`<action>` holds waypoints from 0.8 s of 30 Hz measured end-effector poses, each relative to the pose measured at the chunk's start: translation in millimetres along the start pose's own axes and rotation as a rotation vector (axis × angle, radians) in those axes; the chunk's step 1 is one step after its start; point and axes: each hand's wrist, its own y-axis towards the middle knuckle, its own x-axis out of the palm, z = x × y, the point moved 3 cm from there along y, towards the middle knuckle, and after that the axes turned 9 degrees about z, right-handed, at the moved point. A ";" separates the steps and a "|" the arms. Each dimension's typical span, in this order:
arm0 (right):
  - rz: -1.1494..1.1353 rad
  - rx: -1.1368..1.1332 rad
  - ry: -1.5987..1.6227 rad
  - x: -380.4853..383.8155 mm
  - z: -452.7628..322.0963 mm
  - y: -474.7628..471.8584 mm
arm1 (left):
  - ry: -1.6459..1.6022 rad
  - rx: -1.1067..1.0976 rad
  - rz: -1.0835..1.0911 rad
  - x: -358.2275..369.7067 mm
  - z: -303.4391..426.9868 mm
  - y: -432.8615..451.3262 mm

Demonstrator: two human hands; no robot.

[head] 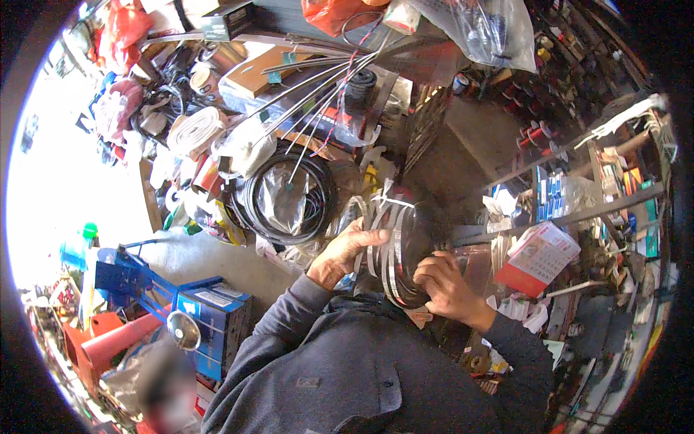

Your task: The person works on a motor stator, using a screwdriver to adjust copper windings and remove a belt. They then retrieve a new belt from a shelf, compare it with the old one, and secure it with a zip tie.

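Note:
A bundle of looped flat bands (397,247) hangs in front of my chest, some bands shiny and pale, the inner part dark. A white tie (393,202) is wrapped round its top. My left hand (342,252) grips the bundle's left side, its thumb lying across the front. On the lower right side, my right hand (451,287) has curled fingers against the dark rim. What its fingertips pinch is hidden in shadow.
Left of the bundle lies a coil of black cable or hose (329,203). Thin metal rods (325,81) jut above it. A blue box (209,355) stands lower left. On the right are cluttered shelves (612,203) and a red-and-white calendar (542,257).

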 end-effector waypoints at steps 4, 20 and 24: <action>-0.001 -0.079 -0.051 20.9 17.4 -8.2 | -0.203 -0.099 0.024 -1.6 -9.6 -3.6; -0.081 -0.313 0.071 95.4 59.3 -56.6 | 0.416 0.215 0.437 40.7 -71.7 -47.2; -0.129 -0.234 0.200 117.5 44.0 -48.9 | 0.482 0.285 0.514 36.9 -73.2 -54.6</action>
